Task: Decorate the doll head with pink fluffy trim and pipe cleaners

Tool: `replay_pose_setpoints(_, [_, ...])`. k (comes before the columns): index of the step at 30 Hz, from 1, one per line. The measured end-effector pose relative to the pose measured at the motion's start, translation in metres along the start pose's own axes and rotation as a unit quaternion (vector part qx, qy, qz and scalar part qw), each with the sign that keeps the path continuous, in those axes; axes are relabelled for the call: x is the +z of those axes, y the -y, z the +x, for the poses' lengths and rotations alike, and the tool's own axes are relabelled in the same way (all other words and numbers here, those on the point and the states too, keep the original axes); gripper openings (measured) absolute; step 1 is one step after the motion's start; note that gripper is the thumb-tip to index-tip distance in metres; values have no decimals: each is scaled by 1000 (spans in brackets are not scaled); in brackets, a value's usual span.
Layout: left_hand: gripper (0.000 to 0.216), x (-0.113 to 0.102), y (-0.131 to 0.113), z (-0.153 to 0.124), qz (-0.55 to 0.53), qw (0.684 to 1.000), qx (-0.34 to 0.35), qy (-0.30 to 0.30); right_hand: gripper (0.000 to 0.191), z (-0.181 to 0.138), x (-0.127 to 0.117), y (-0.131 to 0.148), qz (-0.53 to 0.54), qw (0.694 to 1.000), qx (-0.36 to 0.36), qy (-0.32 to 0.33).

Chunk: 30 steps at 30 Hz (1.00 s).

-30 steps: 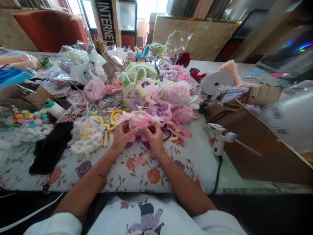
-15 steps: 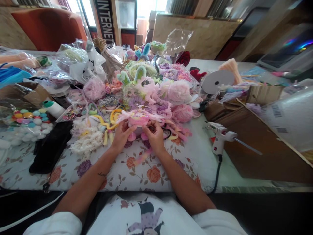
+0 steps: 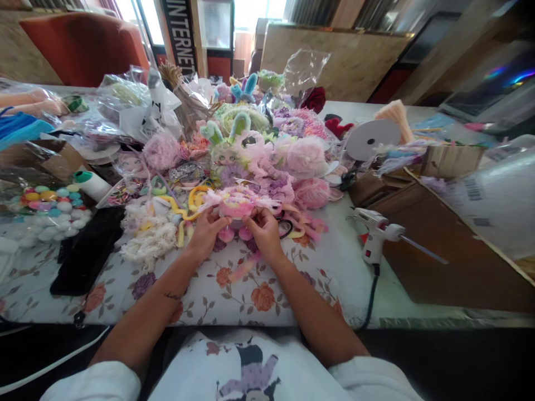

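Observation:
Between my hands is a fluffy pink craft piece (image 3: 236, 205) with yellow touches and frilly pale-pink ends. My left hand (image 3: 208, 229) pinches its left lower edge, thumb against the front. The lower right edge sits in the closed fingers of my right hand (image 3: 264, 227). Two pink pompoms (image 3: 226, 234) show just below it, between the hands; whether they are attached I cannot tell. Scissors with a dark handle (image 3: 286, 228) lie beside my right hand. Yellow fuzzy strips (image 3: 178, 209) lie left of my left hand, and cream yarn (image 3: 146, 245) farther left.
A glue gun (image 3: 371, 234) stands at the right by a cardboard box (image 3: 451, 256). On the left are a black phone-like object (image 3: 86, 256) and a bag of colourful balls (image 3: 56, 209). Behind my hands are piled pink yarn (image 3: 311, 192), a doll (image 3: 228, 156) and plastic bags.
The pink piece has tilted slightly, showing more of its frilly top, and both hands keep hold of it in nearly the same place. Everything else looks unchanged.

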<state>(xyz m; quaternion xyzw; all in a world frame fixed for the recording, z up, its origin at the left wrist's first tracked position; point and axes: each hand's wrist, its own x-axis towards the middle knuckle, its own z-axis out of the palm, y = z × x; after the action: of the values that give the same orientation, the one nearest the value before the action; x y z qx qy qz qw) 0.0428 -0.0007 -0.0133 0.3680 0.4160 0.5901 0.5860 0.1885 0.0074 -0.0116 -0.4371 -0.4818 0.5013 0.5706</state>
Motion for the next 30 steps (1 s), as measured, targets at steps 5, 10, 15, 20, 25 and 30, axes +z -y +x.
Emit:
replay_pose_setpoints(5, [48,0,1,0,-3,1000,-5,-8,30,2,-1,0,25,999,23,13])
replay_pose_setpoints(10, [46,1,2,0,-18,1000,-10,-15,30,2,-2,-3,22,999,37,13])
replay_pose_setpoints(15, [44,3,0,-1,-31,999,-9,-12,30,1,-1,-2,21,999,33,8])
replay_pose_setpoints(20, [41,6,-4,-2,-43,999,-15,-23,32,1,-1,-2,28,999,14,17])
replay_pose_setpoints(25, [47,8,-3,-3,-43,999,-1,3,27,1,-2,-1,24,999,2,23])
replay_pose_setpoints(30, [48,10,-3,-6,-34,999,16,-1,31,-1,0,-1,15,999,-4,39])
